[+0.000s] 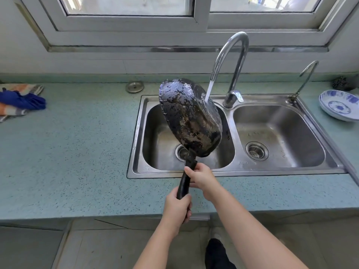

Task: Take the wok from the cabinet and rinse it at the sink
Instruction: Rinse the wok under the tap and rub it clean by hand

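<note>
Over the sink (281, 167), both hands (left hand (177, 207), right hand (202, 177)) grip the wok (189, 117).

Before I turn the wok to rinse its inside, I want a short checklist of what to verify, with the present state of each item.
1. Grip with both hands: ok. The left hand holds the handle at its end, and the right hand holds it higher up.
2. Water running: ok. The stream from the faucet meets the wok at its upper right side.
3. Wok over the left basin: ok. It is tilted, with its underside towards the camera.
4. Drain free: cannot tell, because the wok partly hides it.
5. Inside clean: cannot tell, because it faces away.
6. Room to turn: ok. The dish stands far to the right.
</note>
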`<state>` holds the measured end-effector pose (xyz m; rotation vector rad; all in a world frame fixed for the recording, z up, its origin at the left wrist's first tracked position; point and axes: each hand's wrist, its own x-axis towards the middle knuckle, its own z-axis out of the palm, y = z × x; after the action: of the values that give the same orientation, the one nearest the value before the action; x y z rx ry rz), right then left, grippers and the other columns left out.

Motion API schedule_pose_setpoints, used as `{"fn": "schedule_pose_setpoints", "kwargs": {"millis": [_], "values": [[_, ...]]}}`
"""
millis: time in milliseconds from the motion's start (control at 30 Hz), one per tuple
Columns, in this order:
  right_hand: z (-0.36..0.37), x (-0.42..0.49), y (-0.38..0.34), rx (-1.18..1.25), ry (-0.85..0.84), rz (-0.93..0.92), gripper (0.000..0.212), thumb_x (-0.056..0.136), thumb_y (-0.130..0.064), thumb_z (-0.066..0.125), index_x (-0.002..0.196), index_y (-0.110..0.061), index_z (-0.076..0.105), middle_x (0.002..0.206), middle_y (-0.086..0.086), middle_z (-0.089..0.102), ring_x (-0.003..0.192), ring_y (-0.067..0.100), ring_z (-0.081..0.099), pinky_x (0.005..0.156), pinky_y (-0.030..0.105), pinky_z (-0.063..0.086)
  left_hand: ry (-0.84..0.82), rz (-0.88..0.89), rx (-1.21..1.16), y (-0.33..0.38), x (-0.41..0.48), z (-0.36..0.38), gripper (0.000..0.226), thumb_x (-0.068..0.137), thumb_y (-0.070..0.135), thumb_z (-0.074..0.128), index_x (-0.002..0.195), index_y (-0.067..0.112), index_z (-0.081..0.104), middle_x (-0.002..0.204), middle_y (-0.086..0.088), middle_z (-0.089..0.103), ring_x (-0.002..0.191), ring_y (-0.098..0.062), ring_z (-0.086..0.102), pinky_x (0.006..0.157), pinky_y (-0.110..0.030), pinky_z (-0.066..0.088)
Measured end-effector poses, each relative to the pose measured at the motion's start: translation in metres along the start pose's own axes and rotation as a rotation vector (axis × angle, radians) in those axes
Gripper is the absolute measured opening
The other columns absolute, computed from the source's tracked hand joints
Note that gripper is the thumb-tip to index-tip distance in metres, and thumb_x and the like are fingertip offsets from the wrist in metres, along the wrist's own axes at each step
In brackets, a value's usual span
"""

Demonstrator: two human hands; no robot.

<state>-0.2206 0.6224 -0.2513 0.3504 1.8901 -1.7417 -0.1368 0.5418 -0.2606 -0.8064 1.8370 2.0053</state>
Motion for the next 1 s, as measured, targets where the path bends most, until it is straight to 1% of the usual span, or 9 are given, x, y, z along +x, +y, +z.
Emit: {"fn": "schedule_pose_setpoints", "kwargs": {"millis": [133,300,367,500,600,700,833,900,1000], "values": [[0.01,-0.002,-0.002,0.023,-0.06,0.018,0.005,0.094,-0.013,0.051,0.095,-0.009,0.05,0.08,0.002,0.056,0.07,0.012,0.058,0.049,0.014,0.052,0.064,0.024,0.013,-0.001,-0.003,-0.006,0.019,0.089,0.003,0.047,0.079,0.018,0.052,0.053,-0.003,0.046,0.034,-0.012,0.038,0.035,-0.017,0.028],[0.017,-0.001,-0.006,0.106,-0.164,0.025,0.01,0.097,-0.014,0.046,0.09,-0.008,0.051,0.084,0.007,0.06,0.075,0.021,0.062,0.067,0.025,0.055,0.136,0.074,0.025,0.006,-0.003,-0.008,0.018,0.084,-0.002,0.045,0.075,0.013,0.05,0.055,-0.007,0.043,0.036,-0.015,0.039,0.034,-0.019,0.03],[0.019,-0.002,-0.009,0.184,-0.175,0.047,0.014,0.099,-0.013,0.041,0.088,-0.008,0.05,0.082,0.008,0.062,0.072,0.02,0.063,0.062,0.022,0.056,0.137,0.082,-0.004,0.011,-0.003,-0.01,0.023,0.082,-0.004,0.045,0.075,0.016,0.053,0.054,-0.005,0.041,0.038,-0.014,0.038,0.035,-0.02,0.031],[0.02,-0.002,-0.006,0.305,-0.166,0.088,0.015,0.1,-0.013,0.037,0.1,-0.002,0.046,0.084,0.011,0.062,0.072,0.02,0.064,0.056,0.021,0.056,0.136,0.103,-0.03,0.013,-0.005,-0.009,0.031,0.081,-0.006,0.048,0.082,0.023,0.06,0.062,-0.007,0.035,0.043,-0.014,0.037,0.035,-0.019,0.032],[0.019,-0.001,-0.001,0.334,-0.14,0.092,0.02,0.1,-0.014,0.037,0.107,0.003,0.046,0.085,0.012,0.064,0.071,0.018,0.066,0.055,0.021,0.056,0.13,0.111,-0.073,0.011,-0.005,-0.006,0.029,0.081,-0.007,0.049,0.084,0.019,0.062,0.067,-0.008,0.033,0.05,-0.017,0.034,0.034,-0.014,0.033],[0.016,-0.001,0.001,0.338,-0.122,0.081,0.019,0.1,-0.014,0.037,0.099,0.001,0.05,0.084,0.011,0.065,0.068,0.016,0.067,0.057,0.021,0.057,0.113,0.1,-0.092,0.009,-0.006,-0.004,0.019,0.081,-0.006,0.051,0.088,0.01,0.06,0.068,-0.008,0.035,0.051,-0.016,0.036,0.035,-0.014,0.034],[0.012,-0.003,0.002,0.322,-0.08,0.076,0.023,0.1,-0.013,0.036,0.088,-0.002,0.052,0.082,0.011,0.066,0.066,0.014,0.067,0.057,0.02,0.057,0.076,0.11,-0.098,0.011,-0.009,-0.001,0.019,0.08,-0.005,0.054,0.081,0.013,0.059,0.061,-0.004,0.041,0.044,-0.014,0.042,0.037,-0.017,0.036],[0.01,-0.003,0.004,0.313,-0.064,0.079,0.025,0.1,-0.013,0.036,0.085,-0.003,0.054,0.08,0.011,0.067,0.067,0.016,0.067,0.061,0.021,0.057,0.074,0.122,-0.085,0.012,-0.01,0.002,0.021,0.079,-0.007,0.054,0.079,0.014,0.058,0.06,-0.003,0.044,0.044,-0.014,0.043,0.036,-0.016,0.036],[0.009,-0.003,0.006,0.304,-0.052,0.095,0.027,0.1,-0.013,0.037,0.085,-0.002,0.056,0.079,0.01,0.067,0.073,0.019,0.065,0.07,0.025,0.055,0.074,0.12,-0.08,0.013,-0.009,0.004,0.024,0.078,-0.008,0.054,0.086,0.014,0.06,0.062,-0.004,0.05,0.04,-0.013,0.046,0.035,-0.016,0.035]]}}
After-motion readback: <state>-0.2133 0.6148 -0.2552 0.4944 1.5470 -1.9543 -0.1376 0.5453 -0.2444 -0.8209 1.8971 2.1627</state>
